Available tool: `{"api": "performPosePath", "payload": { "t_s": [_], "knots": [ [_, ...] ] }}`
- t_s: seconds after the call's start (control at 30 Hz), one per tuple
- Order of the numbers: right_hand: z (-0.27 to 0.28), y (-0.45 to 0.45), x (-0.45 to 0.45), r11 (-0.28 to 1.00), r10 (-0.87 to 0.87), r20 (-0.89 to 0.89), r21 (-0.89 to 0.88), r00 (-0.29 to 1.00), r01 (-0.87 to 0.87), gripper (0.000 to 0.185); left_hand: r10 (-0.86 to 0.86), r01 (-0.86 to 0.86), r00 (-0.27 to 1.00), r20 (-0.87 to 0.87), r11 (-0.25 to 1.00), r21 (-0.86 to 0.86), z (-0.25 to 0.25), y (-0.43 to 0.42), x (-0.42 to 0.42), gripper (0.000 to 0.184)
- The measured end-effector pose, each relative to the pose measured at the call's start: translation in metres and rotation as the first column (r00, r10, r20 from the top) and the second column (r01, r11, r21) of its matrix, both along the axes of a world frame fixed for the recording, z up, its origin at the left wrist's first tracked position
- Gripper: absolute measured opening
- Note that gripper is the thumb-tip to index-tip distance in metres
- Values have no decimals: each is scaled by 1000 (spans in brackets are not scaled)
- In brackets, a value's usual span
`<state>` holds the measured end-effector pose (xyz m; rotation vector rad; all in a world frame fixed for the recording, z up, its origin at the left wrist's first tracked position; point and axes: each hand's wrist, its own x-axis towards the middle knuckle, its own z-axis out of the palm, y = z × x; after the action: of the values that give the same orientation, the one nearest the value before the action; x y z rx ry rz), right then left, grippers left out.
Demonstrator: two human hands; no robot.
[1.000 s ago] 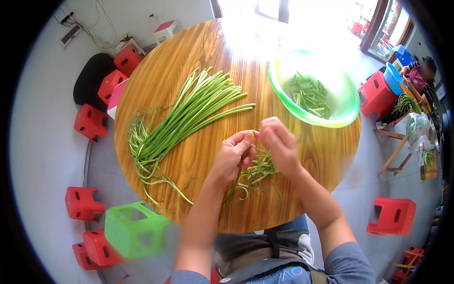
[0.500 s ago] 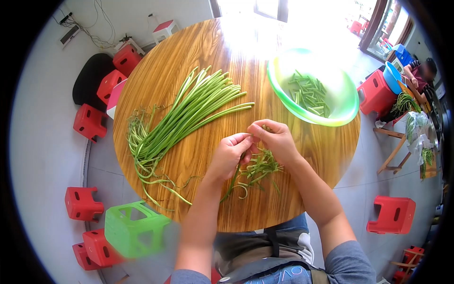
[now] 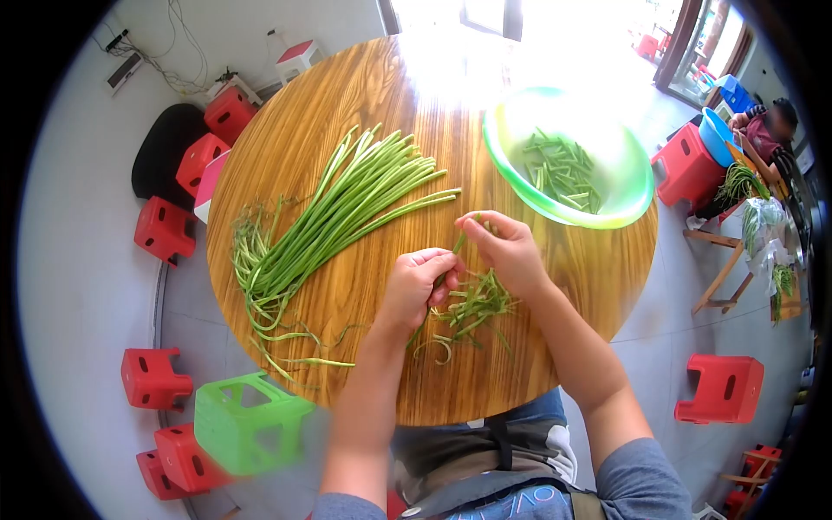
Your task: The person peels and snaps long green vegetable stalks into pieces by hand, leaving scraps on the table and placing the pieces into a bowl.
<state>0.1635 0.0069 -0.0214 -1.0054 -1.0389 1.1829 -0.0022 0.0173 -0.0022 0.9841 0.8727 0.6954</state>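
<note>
My left hand (image 3: 418,282) is closed around a green garlic scape (image 3: 458,243), whose lower part trails under my wrist. The fingers of my right hand (image 3: 510,251) pinch the same scape near its upper end. Just below both hands lies a small heap of pale green trimmings (image 3: 477,303) on the wood. Left of me rests a large bunch of long garlic scapes (image 3: 338,208), its thin curly ends toward the near left. Short cut pieces (image 3: 563,169) lie inside a green-rimmed bowl (image 3: 568,218) at the far right.
The round wooden table (image 3: 347,95) carries all of this. Red stools (image 3: 165,230) and a green stool (image 3: 251,425) stand left of it, another red stool (image 3: 719,388) to the right. Beyond, at the right, a person (image 3: 767,130) sits beside a blue basin (image 3: 718,139).
My hands have drawn slightly apart, the right one moving up, so a stretch of the scape now shows between them. The bunch, trimmings and bowl remain in place.
</note>
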Motion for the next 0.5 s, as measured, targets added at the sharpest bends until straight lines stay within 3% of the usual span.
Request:
{"api": "performPosePath", "payload": {
  "t_s": [0.03,0.1,0.13,0.17,0.27,0.37,0.47,0.5],
  "knots": [
    [-8,5,-3,972,-96,174,228,980,55,17,6,-6,1000,-3,1000,12,-1,1,0,17],
    [-14,7,-8,893,-242,338,445,909,72,18,20,-20,1000,-10,999,32,-6,1,-1,18],
    [-13,4,-11,894,-259,360,441,896,81,19,57,-57,998,22,998,29,-6,0,0,18],
    [-9,2,-12,895,-275,381,437,883,91,20,93,-94,994,53,995,24,-6,0,4,18],
    [12,-6,-1,989,-32,49,-145,998,39,21,111,-105,985,134,993,-52,-1,-3,8,18],
    [2,-2,8,963,128,-258,-197,957,-182,24,78,-68,989,125,994,-82,-1,-5,10,19],
    [0,-1,8,947,154,-334,-219,930,-236,20,77,-75,996,54,997,-27,-7,-3,7,19],
    [-3,0,6,994,95,-77,-55,993,-99,18,82,-82,996,27,997,-1,-8,-2,6,19]
  ]
}}
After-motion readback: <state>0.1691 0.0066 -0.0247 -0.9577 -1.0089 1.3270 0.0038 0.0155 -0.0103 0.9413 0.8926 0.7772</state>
